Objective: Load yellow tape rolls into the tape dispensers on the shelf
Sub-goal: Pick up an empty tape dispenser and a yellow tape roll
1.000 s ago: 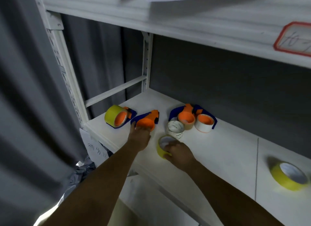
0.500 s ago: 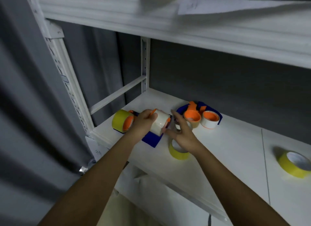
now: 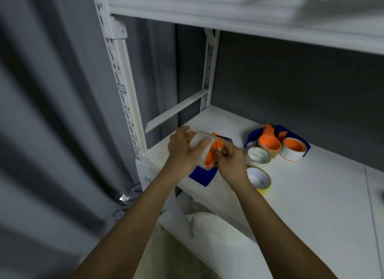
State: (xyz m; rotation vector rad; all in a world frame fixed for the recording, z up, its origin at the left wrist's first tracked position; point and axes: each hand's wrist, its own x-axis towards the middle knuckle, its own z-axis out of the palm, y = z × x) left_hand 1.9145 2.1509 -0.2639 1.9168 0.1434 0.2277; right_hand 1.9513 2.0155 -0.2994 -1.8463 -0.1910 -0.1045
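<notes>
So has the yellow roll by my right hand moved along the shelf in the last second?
No. The yellow roll lies flat just in front of the white roll, as before; only the camera shifted.

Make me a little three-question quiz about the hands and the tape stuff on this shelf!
1. True or false: the left hand grips a blue-and-orange plastic tape dispenser carrying a pale roll.
2. Where does the yellow tape roll with the white core lie? A) flat on the white shelf board B) in the right hand C) on the upper shelf
3. Fill in: behind the white loose tape roll sit two more ___.

Key: 1 true; 2 A; 3 dispensers.
</notes>
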